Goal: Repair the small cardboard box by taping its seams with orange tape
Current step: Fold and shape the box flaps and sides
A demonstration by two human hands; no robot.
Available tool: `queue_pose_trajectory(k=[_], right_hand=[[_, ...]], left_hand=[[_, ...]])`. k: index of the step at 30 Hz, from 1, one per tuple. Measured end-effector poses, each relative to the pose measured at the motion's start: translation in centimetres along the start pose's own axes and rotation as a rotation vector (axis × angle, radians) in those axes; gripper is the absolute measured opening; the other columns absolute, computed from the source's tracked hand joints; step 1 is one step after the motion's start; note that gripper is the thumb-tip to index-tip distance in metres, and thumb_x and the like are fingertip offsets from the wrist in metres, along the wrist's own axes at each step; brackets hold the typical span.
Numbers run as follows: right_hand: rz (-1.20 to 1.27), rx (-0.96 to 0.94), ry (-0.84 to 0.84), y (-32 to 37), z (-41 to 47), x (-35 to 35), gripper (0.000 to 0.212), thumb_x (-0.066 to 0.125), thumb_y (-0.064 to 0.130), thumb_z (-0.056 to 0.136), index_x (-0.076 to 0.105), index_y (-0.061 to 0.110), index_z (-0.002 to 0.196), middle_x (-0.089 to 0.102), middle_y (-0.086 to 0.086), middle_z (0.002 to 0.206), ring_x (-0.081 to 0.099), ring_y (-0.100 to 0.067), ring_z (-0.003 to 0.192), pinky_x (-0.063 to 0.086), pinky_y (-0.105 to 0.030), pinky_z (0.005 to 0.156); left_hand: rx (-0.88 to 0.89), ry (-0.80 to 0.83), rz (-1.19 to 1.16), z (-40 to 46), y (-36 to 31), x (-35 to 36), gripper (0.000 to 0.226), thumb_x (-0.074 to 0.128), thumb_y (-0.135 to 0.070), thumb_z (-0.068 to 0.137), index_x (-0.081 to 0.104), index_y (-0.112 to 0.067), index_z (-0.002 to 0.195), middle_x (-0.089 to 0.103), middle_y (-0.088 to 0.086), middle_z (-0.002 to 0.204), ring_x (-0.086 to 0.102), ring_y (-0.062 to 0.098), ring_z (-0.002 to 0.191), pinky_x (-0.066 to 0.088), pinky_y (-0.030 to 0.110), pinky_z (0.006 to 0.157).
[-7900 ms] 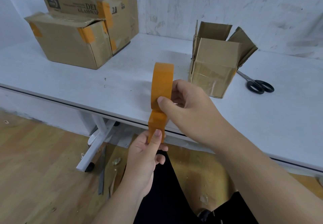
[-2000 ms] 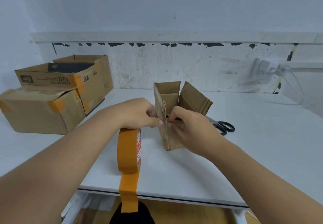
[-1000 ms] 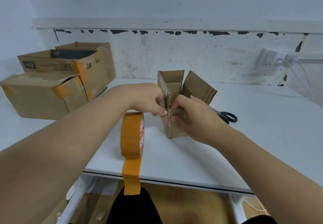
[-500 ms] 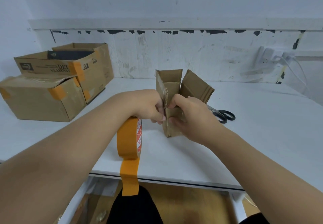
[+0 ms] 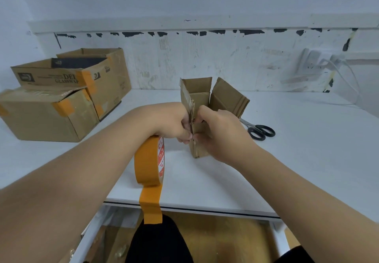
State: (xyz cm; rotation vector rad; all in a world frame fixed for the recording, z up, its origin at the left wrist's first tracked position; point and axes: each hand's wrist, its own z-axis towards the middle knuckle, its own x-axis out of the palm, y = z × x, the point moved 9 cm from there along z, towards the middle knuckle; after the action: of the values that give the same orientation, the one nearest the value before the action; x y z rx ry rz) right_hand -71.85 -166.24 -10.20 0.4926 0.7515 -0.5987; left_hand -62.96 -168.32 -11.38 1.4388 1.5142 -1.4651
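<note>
Small cardboard box (image 5: 200, 100), pinched at its torn corner by both grips (image 5: 174, 122) (image 5: 217, 132), hides part of the scissors (image 5: 258, 131); 2 big cartons (image 5: 61, 98) sit left.

Small box (image 5: 202, 98): I see it on the table (image 5: 307, 149), mid-way back.
Hands: my left hand (image 5: 174, 122) and right hand (image 5: 220, 133) meet at its near corner.
Tape roll (image 5: 149, 162): hangs under my left hand.
Scissors (image 5: 259, 131): right of box.
Two larger boxes (image 5: 61, 98): far left.
</note>
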Motion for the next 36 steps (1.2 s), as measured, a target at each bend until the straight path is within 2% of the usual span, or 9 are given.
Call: queue_pose_trajectory(k=[8,13,18,23,26,29,31,34,36], right_hand=[[0.036,0.009,0.061,-0.1,-0.1,-0.1,0.024,0.073,0.014,0.074,0.054,0.009,0.088,0.051,0.004,0.058,0.042,-0.022,0.057,0.026,-0.006,0.065],[-0.026,-0.005,0.018,0.2,0.0,0.2,0.026,0.072,0.016,0.072,0.049,0.011,0.082,0.032,0.015,0.053,0.034,-0.018,0.052,0.033,-0.03,0.066],[-0.071,0.01,0.04,0.0,-0.7,0.1,0.018,0.064,0.02,0.081,0.056,0.013,0.096,0.059,0.002,0.078,0.055,-0.024,0.081,0.028,-0.033,0.102],[-0.082,-0.022,0.029,0.3,-1.1,-0.4,0.022,0.065,0.017,0.081,0.064,0.013,0.103,0.064,-0.001,0.092,0.058,-0.025,0.091,0.029,-0.029,0.096],[-0.049,-0.043,-0.027,0.9,-1.6,-1.9,0.024,0.062,0.017,0.081,0.065,0.012,0.104,0.066,-0.001,0.096,0.06,-0.025,0.092,0.039,-0.032,0.088],[0.089,0.022,-0.12,1.0,-2.4,-5.3,0.024,0.055,0.021,0.085,0.064,0.018,0.108,0.066,0.006,0.102,0.058,-0.013,0.096,0.043,-0.026,0.085],[0.197,0.117,-0.234,-0.2,-3.3,-8.1,0.018,0.052,0.017,0.085,0.062,0.024,0.1,0.065,0.01,0.093,0.056,-0.006,0.085,0.041,-0.014,0.076],[0.22,0.368,-0.364,-4.7,-4.9,-10.9,0.019,0.047,0.014,0.087,0.058,0.028,0.095,0.062,0.008,0.083,0.054,-0.005,0.072,0.04,-0.015,0.062],[0.072,0.569,-0.239,-9.3,-5.7,-10.0,0.02,0.046,0.014,0.09,0.059,0.024,0.102,0.061,0.003,0.087,0.055,-0.013,0.074,0.043,-0.027,0.065]], left_hand=[[-0.011,-0.006,0.08,-0.1,-0.3,-0.3,0.018,0.06,-0.028,0.091,0.075,-0.02,0.097,0.072,-0.008,0.094,0.057,0.002,0.075,0.04,0.015,0.063],[-0.027,-0.014,0.056,-0.1,-0.3,-0.2,0.018,0.06,-0.026,0.091,0.074,-0.018,0.099,0.073,-0.01,0.094,0.059,-0.001,0.077,0.042,0.013,0.067],[-0.069,0.001,0.177,-0.5,-0.2,-0.6,0.021,0.06,-0.03,0.09,0.073,-0.021,0.105,0.069,-0.003,0.103,0.061,0.013,0.09,0.05,0.028,0.083],[-0.161,-0.061,0.244,-2.4,0.8,-1.9,0.037,0.042,-0.034,0.097,0.06,-0.018,0.124,0.062,0.004,0.122,0.059,0.021,0.105,0.05,0.035,0.091],[-0.115,-0.301,0.091,-5.9,1.0,-3.9,0.037,0.038,-0.042,0.097,0.053,-0.029,0.128,0.057,-0.006,0.127,0.053,0.015,0.114,0.046,0.035,0.094],[0.005,-0.607,-0.195,-12.9,1.3,-4.7,0.023,0.043,-0.052,0.09,0.056,-0.044,0.108,0.057,-0.022,0.098,0.055,0.0,0.093,0.048,0.029,0.078],[0.026,-0.678,-0.421,-16.8,1.6,-3.2,0.028,0.048,-0.063,0.079,0.062,-0.042,0.092,0.058,-0.014,0.074,0.054,0.0,0.065,0.045,0.024,0.059],[-0.082,-0.619,-0.727,-18.5,3.8,2.2,0.035,0.057,-0.027,0.087,0.066,-0.03,0.053,0.049,-0.001,0.037,0.041,0.001,0.029,0.035,0.013,0.035],[-0.129,-0.441,-0.775,-18.6,4.2,6.9,0.032,0.059,-0.03,0.08,0.067,-0.039,0.05,0.053,0.004,0.037,0.042,-0.002,0.029,0.035,0.011,0.035]])
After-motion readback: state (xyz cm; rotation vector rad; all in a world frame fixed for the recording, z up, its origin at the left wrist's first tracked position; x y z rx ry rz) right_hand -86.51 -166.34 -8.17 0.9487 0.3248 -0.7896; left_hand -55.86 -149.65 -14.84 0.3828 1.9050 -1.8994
